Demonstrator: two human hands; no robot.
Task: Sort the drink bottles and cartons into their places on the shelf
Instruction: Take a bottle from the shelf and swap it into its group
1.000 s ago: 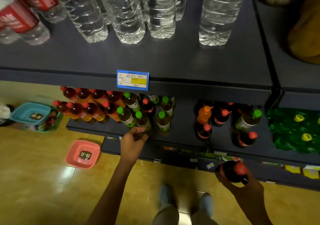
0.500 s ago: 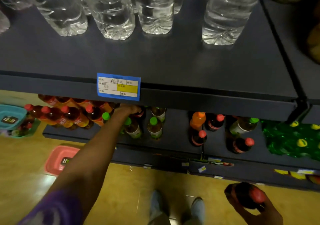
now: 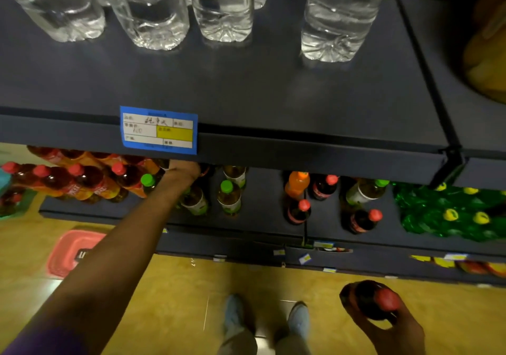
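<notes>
Reaching toward twelve o'clock, the left hand was hidden under the shelf, its grip untellable, while a cola bottle was clasped by the right hand.

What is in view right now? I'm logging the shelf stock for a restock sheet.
water bottles: at least four, clear, on the upper shelf.
price tag: one, blue with a yellow box, upper shelf front edge.
red-capped dark bottles: a cluster, lower shelf left; several more mid-right.
green-capped tea bottles: several, lower shelf centre; one more right.
orange bottle: one, lower shelf mid-right.
green yellow-capped bottles: a pack, far right.
pink basket: one, floor left.
shoes: two, pale.
left hand: reaching under the upper shelf, fingers hidden.
right hand: holding a dark red-capped bottle.
</notes>
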